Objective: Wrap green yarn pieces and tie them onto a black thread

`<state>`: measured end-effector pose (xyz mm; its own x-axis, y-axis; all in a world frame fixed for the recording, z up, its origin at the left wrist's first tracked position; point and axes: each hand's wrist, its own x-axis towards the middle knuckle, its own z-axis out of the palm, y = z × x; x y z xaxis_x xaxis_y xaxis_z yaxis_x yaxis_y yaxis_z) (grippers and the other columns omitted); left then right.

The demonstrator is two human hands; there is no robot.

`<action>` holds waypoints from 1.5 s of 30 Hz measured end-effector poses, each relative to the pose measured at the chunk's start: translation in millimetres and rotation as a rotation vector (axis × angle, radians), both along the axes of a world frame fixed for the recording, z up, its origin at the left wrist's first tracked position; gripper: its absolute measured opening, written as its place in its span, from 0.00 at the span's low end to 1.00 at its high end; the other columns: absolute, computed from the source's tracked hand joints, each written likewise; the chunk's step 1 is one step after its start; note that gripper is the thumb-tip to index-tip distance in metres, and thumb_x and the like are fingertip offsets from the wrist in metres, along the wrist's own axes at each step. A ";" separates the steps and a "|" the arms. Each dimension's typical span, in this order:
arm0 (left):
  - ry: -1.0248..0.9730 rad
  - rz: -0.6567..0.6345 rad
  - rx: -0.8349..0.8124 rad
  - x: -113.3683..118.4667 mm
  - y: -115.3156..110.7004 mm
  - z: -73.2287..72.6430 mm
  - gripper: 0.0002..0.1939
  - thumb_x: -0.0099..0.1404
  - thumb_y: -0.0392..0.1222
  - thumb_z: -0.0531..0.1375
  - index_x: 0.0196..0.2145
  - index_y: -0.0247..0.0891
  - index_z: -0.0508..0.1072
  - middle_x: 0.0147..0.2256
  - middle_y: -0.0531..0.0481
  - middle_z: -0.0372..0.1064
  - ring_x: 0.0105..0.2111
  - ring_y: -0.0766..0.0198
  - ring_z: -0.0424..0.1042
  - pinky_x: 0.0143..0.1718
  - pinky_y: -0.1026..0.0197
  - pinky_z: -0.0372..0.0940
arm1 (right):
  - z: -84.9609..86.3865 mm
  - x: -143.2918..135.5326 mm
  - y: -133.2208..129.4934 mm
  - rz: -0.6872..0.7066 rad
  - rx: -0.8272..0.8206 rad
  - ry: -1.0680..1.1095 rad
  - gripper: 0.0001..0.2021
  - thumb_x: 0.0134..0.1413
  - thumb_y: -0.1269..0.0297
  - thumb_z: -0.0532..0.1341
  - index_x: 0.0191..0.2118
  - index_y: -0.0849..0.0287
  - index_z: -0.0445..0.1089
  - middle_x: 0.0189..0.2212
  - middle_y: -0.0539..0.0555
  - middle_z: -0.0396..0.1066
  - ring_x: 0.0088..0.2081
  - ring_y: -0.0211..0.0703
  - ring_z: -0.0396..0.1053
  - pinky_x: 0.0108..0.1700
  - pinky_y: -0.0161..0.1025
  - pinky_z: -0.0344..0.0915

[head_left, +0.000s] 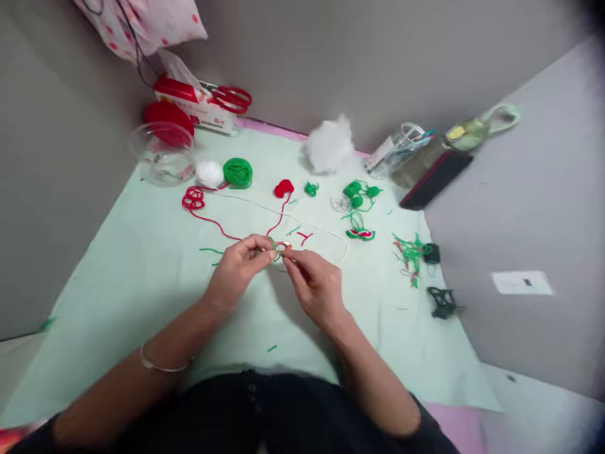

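My left hand (241,268) pinches thin green yarn (274,244) between thumb and fingertips over the middle of the table. Close against it, my right hand (316,284) is closed with its fingertips together at the same spot. A small orange-and-dark curved thing (284,246) shows by the fingertips; it is too small and blurred to name. Just beyond the hands lie red yarn snippets (305,238) and a small red knitted piece (283,188) with a trailing strand. Green yarn ends (210,251) lie left of my left hand.
A green yarn ball (237,173), a white yarn ball (209,174) and a clear plastic tub (167,167) stand back left, near red-handled scissors (231,99) on a box. White stuffing (329,146) sits at the back. Green pieces (357,194) and yarn scraps (411,252) lie right.
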<state>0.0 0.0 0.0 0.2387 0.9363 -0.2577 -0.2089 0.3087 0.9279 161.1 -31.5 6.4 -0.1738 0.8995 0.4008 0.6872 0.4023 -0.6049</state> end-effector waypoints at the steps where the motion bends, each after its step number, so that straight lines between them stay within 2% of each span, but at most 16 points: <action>1: 0.000 -0.001 0.000 -0.6 -0.1 -0.1 0.07 0.59 0.41 0.64 0.30 0.37 0.70 0.32 0.53 0.66 0.35 0.65 0.65 0.41 0.63 0.57 | -0.6 -0.4 -0.3 0.003 -0.005 0.001 0.09 0.63 0.70 0.57 0.44 0.58 0.74 0.37 0.53 0.79 0.37 0.39 0.76 0.38 0.35 0.70; 7: -0.009 -0.007 0.014 -3.3 -0.4 -2.4 0.07 0.59 0.42 0.64 0.30 0.38 0.71 0.38 0.50 0.71 0.40 0.62 0.68 0.44 0.61 0.59 | -0.8 1.8 0.9 -0.068 -0.026 0.043 0.09 0.63 0.68 0.57 0.43 0.56 0.75 0.35 0.53 0.79 0.34 0.39 0.76 0.37 0.36 0.70; 11: -0.001 -0.026 0.024 -4.2 -0.5 -1.9 0.07 0.61 0.43 0.64 0.32 0.38 0.71 0.38 0.50 0.70 0.41 0.62 0.68 0.46 0.61 0.59 | 2.3 4.5 2.7 -0.114 -0.062 0.090 0.08 0.62 0.68 0.57 0.41 0.58 0.75 0.33 0.54 0.79 0.34 0.40 0.76 0.37 0.36 0.70; 20: 0.051 -0.062 0.027 -3.5 -1.0 2.0 0.12 0.61 0.49 0.64 0.36 0.38 0.72 0.36 0.51 0.71 0.38 0.64 0.67 0.41 0.62 0.60 | 3.4 0.9 -0.2 -0.110 -0.127 0.143 0.08 0.62 0.66 0.58 0.40 0.57 0.75 0.30 0.52 0.77 0.28 0.37 0.71 0.32 0.34 0.65; 23: 0.014 -0.062 0.018 -1.8 -0.4 -0.3 0.12 0.60 0.47 0.66 0.36 0.37 0.72 0.36 0.51 0.71 0.39 0.62 0.68 0.44 0.61 0.61 | 6.2 -1.3 -0.4 -0.076 -0.177 0.193 0.08 0.61 0.66 0.58 0.39 0.57 0.76 0.29 0.51 0.76 0.24 0.34 0.66 0.28 0.33 0.62; 27: -0.008 -0.049 0.017 -0.6 -0.2 -1.7 0.11 0.59 0.46 0.66 0.34 0.37 0.72 0.37 0.50 0.71 0.40 0.62 0.68 0.45 0.61 0.60 | 9.4 0.9 2.8 -0.122 -0.268 0.308 0.07 0.60 0.65 0.60 0.37 0.58 0.76 0.21 0.47 0.69 0.20 0.30 0.57 0.23 0.32 0.55; 30: -0.004 -0.048 0.019 -1.3 -1.0 -1.2 0.10 0.59 0.45 0.66 0.32 0.37 0.72 0.37 0.51 0.70 0.36 0.64 0.66 0.40 0.62 0.60 | 10.0 6.2 6.9 -0.217 -0.289 0.382 0.07 0.58 0.63 0.62 0.35 0.59 0.76 0.17 0.45 0.61 0.19 0.31 0.54 0.23 0.32 0.52; 33: 0.020 -0.063 0.020 -2.8 -1.5 -0.6 0.09 0.61 0.47 0.64 0.33 0.38 0.73 0.29 0.54 0.65 0.28 0.68 0.59 0.32 0.64 0.55 | 9.8 11.6 10.8 -0.252 -0.341 0.517 0.07 0.55 0.61 0.64 0.33 0.58 0.76 0.18 0.45 0.62 0.21 0.31 0.55 0.24 0.32 0.53; 36: 0.039 -0.106 0.025 -4.5 -0.8 0.4 0.09 0.63 0.47 0.62 0.32 0.38 0.72 0.26 0.55 0.61 0.26 0.68 0.55 0.30 0.63 0.52 | 9.6 16.3 14.4 -0.262 -0.398 0.687 0.06 0.51 0.60 0.67 0.32 0.58 0.76 0.21 0.47 0.66 0.23 0.32 0.58 0.26 0.33 0.56; 41: 0.096 -0.250 0.087 -5.6 0.5 1.3 0.09 0.65 0.46 0.59 0.30 0.39 0.71 0.26 0.55 0.60 0.28 0.67 0.57 0.34 0.63 0.54 | 8.7 22.2 20.8 -0.219 -0.528 1.040 0.06 0.46 0.62 0.70 0.30 0.57 0.75 0.24 0.47 0.67 0.25 0.32 0.61 0.29 0.32 0.62; 45: 0.130 -0.319 0.121 -5.2 0.2 -1.7 0.11 0.65 0.49 0.58 0.30 0.40 0.72 0.32 0.51 0.68 0.30 0.64 0.62 0.36 0.61 0.57 | 7.7 22.9 24.4 -0.143 -0.666 1.291 0.10 0.45 0.59 0.71 0.31 0.58 0.73 0.31 0.50 0.73 0.28 0.31 0.65 0.26 0.29 0.63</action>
<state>-5.2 0.2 -1.7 0.4961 0.8455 -0.1974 0.0027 0.2259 0.9741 184.0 -7.1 14.1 0.0813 0.9555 -0.2835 -0.4573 -0.2169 -0.8624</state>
